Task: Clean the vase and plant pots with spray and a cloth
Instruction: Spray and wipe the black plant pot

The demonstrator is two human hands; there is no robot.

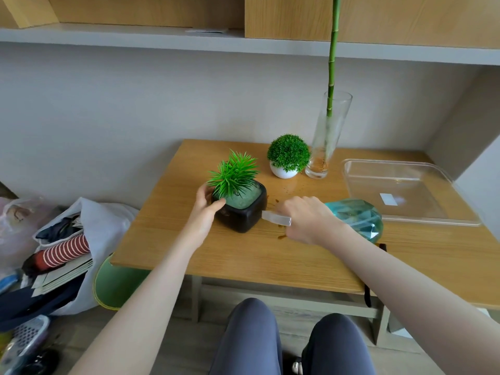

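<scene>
A black square plant pot (pixel 243 215) with a spiky green plant stands near the middle of the wooden table (pixel 270 255). My left hand (pixel 207 205) grips its left rim. My right hand (pixel 308 219) holds a teal faceted spray bottle (pixel 357 216), tilted sideways, its clear nozzle (pixel 276 219) pointing at the pot's right side from close by. Behind stand a white round pot (pixel 282 171) with a green ball plant and a tall glass vase (pixel 326 142) holding a bamboo stalk. No cloth is visible.
A clear plastic tray (pixel 405 193) lies at the table's right back. Brown spots (pixel 281 236) mark the tabletop by the nozzle. Bags of clothes and papers (pixel 67 239) crowd the floor at left. A shelf runs overhead. My knees are under the table's front edge.
</scene>
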